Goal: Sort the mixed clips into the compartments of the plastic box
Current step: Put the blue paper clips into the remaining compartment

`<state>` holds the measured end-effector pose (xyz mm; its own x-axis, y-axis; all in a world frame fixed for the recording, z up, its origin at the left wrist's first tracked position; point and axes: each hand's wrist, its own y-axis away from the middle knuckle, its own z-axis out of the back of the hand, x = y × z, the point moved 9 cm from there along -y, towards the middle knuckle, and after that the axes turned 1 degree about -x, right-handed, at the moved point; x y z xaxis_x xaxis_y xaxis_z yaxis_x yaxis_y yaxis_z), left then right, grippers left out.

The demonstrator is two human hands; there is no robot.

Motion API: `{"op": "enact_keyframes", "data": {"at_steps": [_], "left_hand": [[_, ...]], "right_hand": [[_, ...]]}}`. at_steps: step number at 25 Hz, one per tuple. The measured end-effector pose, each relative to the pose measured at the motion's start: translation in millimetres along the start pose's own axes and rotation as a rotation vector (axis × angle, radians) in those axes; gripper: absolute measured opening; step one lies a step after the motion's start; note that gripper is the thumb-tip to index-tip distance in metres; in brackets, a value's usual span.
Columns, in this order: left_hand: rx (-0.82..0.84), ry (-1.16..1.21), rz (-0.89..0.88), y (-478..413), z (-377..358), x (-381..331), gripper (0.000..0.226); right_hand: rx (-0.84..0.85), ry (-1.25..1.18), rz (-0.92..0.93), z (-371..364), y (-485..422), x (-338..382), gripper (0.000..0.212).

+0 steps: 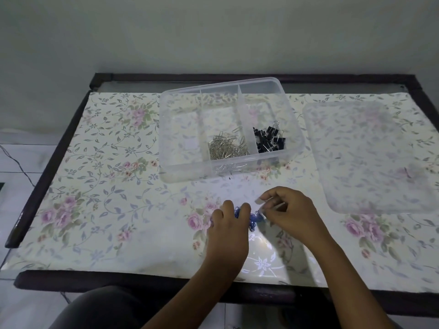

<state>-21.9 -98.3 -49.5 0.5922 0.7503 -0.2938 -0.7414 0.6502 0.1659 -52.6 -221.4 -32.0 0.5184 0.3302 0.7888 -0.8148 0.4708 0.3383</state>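
A clear plastic box (166, 129) with three compartments stands on the table's far middle. Silver paper clips (228, 148) lie in its middle compartment and black binder clips (269, 138) in its right one; the left compartment holds nothing I can see. In front of the box a small heap of blue paper clips (253, 220) lies on the flowered cloth. My left hand (228, 230) curls its fingers round the left part of the heap. My right hand (288, 213) pinches at the heap's right edge; what it holds is blurred.
The box's clear lid (370, 157) lies flat on the right of the table. The table (59, 150) has a dark frame and a flowered cover. A cable hangs at the far left. My lap shows below the front edge.
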Motion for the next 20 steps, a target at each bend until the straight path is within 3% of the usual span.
{"op": "enact_keyframes", "data": {"at_steps": [3, 9, 13, 17, 20], "left_hand": [[-0.024, 0.193, 0.081, -10.4, 0.0, 10.9, 0.03], [0.186, 0.792, 0.271, -24.0, 11.0, 35.9, 0.005], [0.335, 1.308, 0.442, -13.0, 29.9, 31.5, 0.008], [0.208, 1.626, 0.474, -17.3, 82.0, 49.3, 0.019], [0.02, 1.559, 0.466, -46.1, 119.5, 80.9, 0.017]], "right_hand": [[-0.016, -0.028, 0.012, 0.0, -1.8, -1.3, 0.024], [-0.057, -0.028, 0.043, 4.8, -6.0, -3.6, 0.02], [-0.052, -0.043, 0.044, 1.9, -10.9, -6.0, 0.018], [-0.041, -0.087, 0.034, -1.0, -12.3, -7.8, 0.018], [-0.029, -0.084, 0.028, -3.4, -12.6, -8.0, 0.018]]}}
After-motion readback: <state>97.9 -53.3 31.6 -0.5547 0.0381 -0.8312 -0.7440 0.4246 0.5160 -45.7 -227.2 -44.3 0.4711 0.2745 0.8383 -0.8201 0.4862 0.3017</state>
